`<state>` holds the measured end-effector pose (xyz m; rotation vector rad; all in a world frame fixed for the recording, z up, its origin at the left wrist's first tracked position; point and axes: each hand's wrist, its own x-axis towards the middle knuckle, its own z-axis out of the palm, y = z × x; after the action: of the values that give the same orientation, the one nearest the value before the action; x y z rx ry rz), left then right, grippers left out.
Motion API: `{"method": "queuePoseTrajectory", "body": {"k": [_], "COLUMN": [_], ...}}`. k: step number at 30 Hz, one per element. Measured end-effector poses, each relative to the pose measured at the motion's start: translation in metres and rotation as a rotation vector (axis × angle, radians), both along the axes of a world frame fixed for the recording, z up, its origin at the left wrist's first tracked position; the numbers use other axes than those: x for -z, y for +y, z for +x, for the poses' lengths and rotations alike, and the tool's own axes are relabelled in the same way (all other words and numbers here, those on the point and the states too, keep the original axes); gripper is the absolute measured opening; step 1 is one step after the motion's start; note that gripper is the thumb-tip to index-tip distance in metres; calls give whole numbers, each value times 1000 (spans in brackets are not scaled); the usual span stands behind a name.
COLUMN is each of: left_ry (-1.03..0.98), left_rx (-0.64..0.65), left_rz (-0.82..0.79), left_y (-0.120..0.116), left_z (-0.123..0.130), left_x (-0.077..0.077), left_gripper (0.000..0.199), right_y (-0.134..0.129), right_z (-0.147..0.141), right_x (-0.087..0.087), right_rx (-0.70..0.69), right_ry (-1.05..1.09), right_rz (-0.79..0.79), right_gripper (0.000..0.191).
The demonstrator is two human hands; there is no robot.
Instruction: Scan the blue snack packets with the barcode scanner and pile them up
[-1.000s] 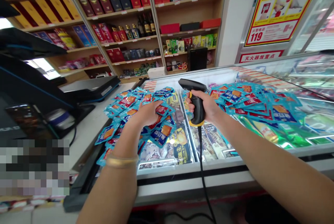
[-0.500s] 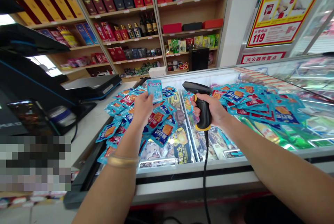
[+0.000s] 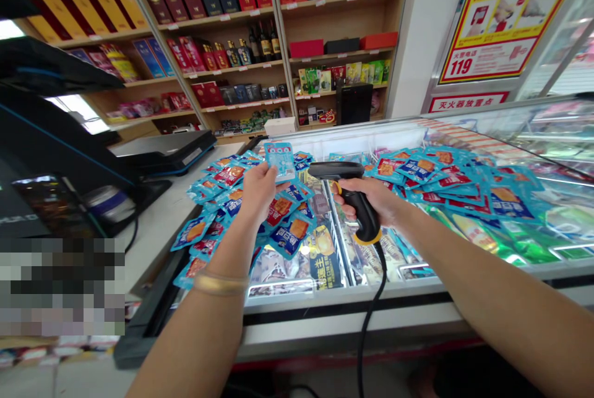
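My left hand (image 3: pixel 260 190) is closed on a light-blue snack packet (image 3: pixel 281 161), its printed back turned toward me. In my right hand (image 3: pixel 371 200) is a black and yellow barcode scanner (image 3: pixel 364 215), its head pointing left toward the packet with a gap between them. A cable (image 3: pixel 371 311) hangs from the scanner's handle. Beneath my left hand spreads a pile of blue snack packets (image 3: pixel 288 234) on the freezer's glass top. A second pile of the same packets (image 3: pixel 457 178) lies to the right, beyond my right hand.
The glass-topped freezer (image 3: pixel 325 324) holds bagged goods under its lid. Left of it, a counter carries a flat scale (image 3: pixel 162 150), a phone (image 3: pixel 58 206) and a dark checkout machine (image 3: pixel 41 138). Shelves (image 3: pixel 223 14) with boxes and bottles stand behind.
My right hand has tilted the barcode scanner, and its head has moved left and down, closer to the packet. The packet in my left hand has shifted slightly right.
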<state>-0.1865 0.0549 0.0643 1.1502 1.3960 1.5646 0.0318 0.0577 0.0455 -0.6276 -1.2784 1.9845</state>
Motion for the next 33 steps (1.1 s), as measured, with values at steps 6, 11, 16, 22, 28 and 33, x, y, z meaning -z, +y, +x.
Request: {"method": "queuePoseTrajectory", "body": {"k": [6,11,16,22,28,33], "left_ry": [14,22,132,810,1241,1334], "left_rx": [-13,0,8,-93,48,214], "left_rz": [5,-2,39,127,159,189], "left_y": [-1,-1,4,8,12,26], "left_z": [0,-1,-2,21,97,171], "left_x": [0,-1,7,3,-10,-6], "left_gripper": [9,8,11,22,39,46], "right_y": [2,3,2,7,10,9], "right_z": [1,1,0,26,93,151], "right_x": [2,2,0,-9,-10,-6], "right_rx": [-7,-22,14,176,413,576], "right_ry": [-18,-17,29,92,158,172], "right_rz": [-7,-27,-62,-112,-66,-46], "right_gripper": [23,23,21,18,16,16]}}
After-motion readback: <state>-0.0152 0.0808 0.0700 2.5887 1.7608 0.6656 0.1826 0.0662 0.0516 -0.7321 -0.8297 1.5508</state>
